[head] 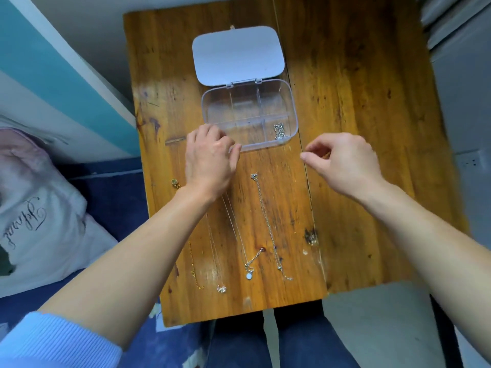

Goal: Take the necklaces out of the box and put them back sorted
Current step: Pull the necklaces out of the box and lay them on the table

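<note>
The left hand rested curled against the clear box's near corner, gripping nothing I could see; the right hand hovered loosely pinched — four necklaces lay stretched below on the wooden table, one coiled inside.

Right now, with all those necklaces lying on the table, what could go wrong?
The necklaces lie close side by side; the thin chain runs under the left hand, so lifting that hand could drag it across the gold chain and tangle them. The silver chain ends near the table edge and might slide off. The clear box is light; a bump could spill the necklace inside.
</note>
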`<state>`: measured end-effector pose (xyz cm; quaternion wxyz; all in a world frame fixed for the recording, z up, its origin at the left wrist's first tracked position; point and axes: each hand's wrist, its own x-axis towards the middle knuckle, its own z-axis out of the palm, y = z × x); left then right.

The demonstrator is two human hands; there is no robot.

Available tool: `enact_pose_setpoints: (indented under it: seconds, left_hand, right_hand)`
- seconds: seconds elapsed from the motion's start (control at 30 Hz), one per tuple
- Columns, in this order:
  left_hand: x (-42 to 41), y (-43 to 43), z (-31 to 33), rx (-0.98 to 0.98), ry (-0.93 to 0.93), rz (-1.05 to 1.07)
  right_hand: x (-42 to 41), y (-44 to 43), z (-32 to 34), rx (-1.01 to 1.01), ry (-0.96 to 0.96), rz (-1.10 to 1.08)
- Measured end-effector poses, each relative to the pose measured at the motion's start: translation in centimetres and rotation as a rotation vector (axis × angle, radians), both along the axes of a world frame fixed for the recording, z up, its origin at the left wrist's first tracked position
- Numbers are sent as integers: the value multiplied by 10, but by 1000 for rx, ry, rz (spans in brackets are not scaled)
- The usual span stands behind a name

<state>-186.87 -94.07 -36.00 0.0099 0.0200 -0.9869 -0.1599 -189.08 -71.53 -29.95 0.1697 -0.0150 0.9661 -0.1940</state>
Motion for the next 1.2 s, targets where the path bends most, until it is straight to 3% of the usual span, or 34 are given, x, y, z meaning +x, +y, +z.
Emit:
enact_pose_setpoints:
  seconds: [0.13, 0.27, 0.37, 0.87, 1.03, 1.2]
  left_hand:
    - [7, 3, -14, 54, -49, -13]
    - [5, 4, -18, 105, -42, 28]
    - [6, 6, -21, 104, -50, 32]
    - [6, 7, -22, 130, -54, 89]
    - [7, 8, -23, 133, -46, 96]
    - [8, 7, -23, 142, -23, 97]
  right_hand:
    - [-62, -47, -6, 22, 106, 135]
    - [-84, -75, -29, 390, 22, 376]
    - [-89, -83, -40, 516, 45, 491]
    - [-101, -85, -63, 493, 67, 493]
    - [-92, -79, -52, 314, 66, 366]
    - [-80, -51, -18, -358, -89, -3]
